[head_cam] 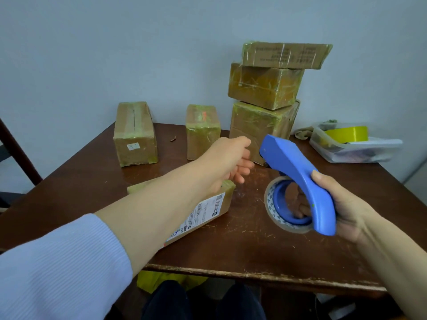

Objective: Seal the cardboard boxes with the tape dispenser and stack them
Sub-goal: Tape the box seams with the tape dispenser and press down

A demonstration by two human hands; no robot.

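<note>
My right hand (342, 209) grips the handle of a blue tape dispenser (298, 181) holding a roll of clear tape (275, 204), lifted above the table's front right. My left hand (227, 159) hovers over the table's middle with loosely curled fingers, holding nothing. Under my left forearm lies a flat cardboard box (208, 211) with a white shipping label. Three taped boxes form a stack (265, 88) at the back right. Two single taped boxes stand behind: a long one (135, 135) at the left and a smaller one (202, 131) in the middle.
A brown wooden table (254, 250) carries everything; its front edge is close to me. A clear plastic tub (355, 148) with a yellow tape roll (346, 133) sits at the right edge. A dark chair frame (18, 153) stands left. A wall lies behind.
</note>
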